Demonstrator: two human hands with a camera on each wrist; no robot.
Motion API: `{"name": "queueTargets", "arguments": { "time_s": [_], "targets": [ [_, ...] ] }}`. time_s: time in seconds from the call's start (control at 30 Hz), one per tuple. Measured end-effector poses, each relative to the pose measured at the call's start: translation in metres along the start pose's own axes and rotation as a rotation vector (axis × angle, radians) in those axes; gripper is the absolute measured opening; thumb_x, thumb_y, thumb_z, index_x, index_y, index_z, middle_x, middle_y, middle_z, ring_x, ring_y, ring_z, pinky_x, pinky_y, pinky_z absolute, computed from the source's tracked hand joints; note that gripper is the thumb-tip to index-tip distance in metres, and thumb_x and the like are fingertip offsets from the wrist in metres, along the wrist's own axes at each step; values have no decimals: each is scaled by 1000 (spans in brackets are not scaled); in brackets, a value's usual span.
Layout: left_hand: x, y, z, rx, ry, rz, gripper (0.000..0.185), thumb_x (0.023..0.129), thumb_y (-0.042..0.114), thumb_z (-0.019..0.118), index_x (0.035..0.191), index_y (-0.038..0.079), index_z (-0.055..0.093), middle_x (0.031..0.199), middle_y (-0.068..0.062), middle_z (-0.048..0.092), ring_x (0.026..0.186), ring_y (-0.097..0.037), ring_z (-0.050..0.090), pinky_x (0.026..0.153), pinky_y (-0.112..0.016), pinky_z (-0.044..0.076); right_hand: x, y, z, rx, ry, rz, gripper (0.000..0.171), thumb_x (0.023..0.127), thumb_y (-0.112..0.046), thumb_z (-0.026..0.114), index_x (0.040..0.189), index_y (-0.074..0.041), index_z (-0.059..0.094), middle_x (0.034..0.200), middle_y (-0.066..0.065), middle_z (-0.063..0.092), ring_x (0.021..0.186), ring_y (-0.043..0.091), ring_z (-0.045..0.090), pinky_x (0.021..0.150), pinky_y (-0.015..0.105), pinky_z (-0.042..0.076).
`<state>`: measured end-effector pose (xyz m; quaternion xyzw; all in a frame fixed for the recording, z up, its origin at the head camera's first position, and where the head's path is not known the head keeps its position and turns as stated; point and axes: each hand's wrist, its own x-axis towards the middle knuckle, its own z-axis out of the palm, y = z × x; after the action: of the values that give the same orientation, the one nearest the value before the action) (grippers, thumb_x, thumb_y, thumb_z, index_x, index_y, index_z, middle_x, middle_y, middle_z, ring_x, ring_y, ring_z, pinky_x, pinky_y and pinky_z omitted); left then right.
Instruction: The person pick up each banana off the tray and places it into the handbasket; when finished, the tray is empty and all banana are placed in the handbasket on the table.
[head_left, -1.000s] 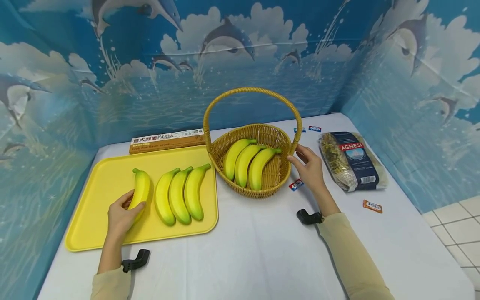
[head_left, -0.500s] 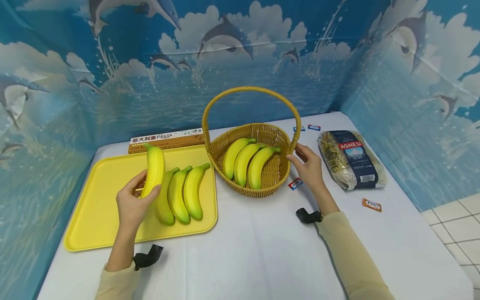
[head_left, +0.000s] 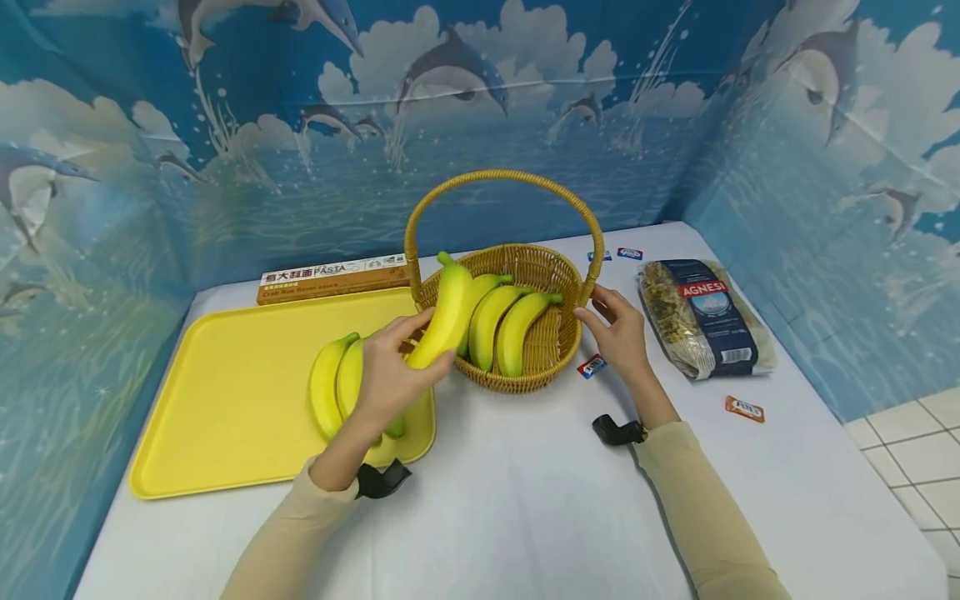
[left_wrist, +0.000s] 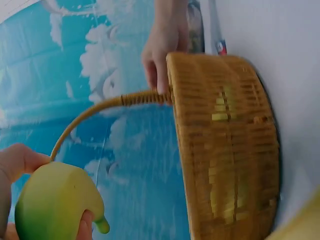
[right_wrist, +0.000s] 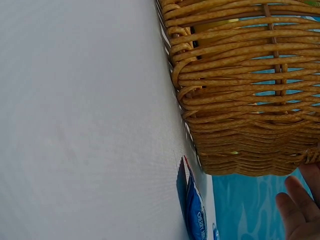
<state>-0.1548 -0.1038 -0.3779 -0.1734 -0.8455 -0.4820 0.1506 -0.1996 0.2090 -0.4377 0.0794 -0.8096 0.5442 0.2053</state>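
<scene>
My left hand (head_left: 386,375) gripped one banana (head_left: 442,315), fingers wrapped round its lower half, stem end pointing up. I held it in the air at the near-left rim of the basket (head_left: 555,367), tilted toward the three bananas (head_left: 501,325) already lying side by side inside. My right hand (head_left: 618,333) rested against the basket's right side by the foot of the handle (head_left: 504,179), fingers relaxed and straight, likely to keep the light wicker from sliding. The left wrist view showed those fingers (left_wrist: 161,75) touching where handle met rim.

More bananas (head_left: 333,383) lay on the yellow tray (head_left: 225,400) to the left, partly behind my hand.

White tabletop (head_left: 525,500). Pasta box (head_left: 333,279) behind the tray, bag of pasta (head_left: 705,321) to the right, small sachets (head_left: 744,410) scattered about. Blue dolphin backdrop (head_left: 450,83) on three sides.
</scene>
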Motion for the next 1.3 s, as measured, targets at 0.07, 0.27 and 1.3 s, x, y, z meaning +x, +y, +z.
{"name": "queueTargets", "arguments": {
  "time_s": [0.07, 0.27, 1.3],
  "targets": [
    [9, 5, 17, 9, -43, 7, 54, 76, 22, 77, 125, 2, 66, 103, -13, 71, 86, -23, 65, 70, -35, 55, 0, 0, 0, 9, -2, 1, 44, 90, 1, 66, 132, 10, 55, 123, 27, 59, 117, 5, 56, 104, 51, 43],
    [31, 9, 64, 58, -145, -32, 55, 78, 28, 73, 126, 3, 65, 105, -13, 70, 88, -23, 63, 69, -31, 51, 0, 0, 0, 21, -5, -8, 44, 90, 3, 65, 131, 13, 54, 123, 29, 58, 109, -15, 47, 104, 52, 43],
    [48, -9, 136, 188, -368, -175, 62, 85, 32, 75, 137, 3, 56, 133, -13, 60, 122, -27, 57, 97, -38, 50, 3, 24, 3, 4, 3, -24, 44, 89, 2, 66, 131, 11, 55, 122, 26, 60, 110, -16, 48, 104, 48, 44]
  ]
}}
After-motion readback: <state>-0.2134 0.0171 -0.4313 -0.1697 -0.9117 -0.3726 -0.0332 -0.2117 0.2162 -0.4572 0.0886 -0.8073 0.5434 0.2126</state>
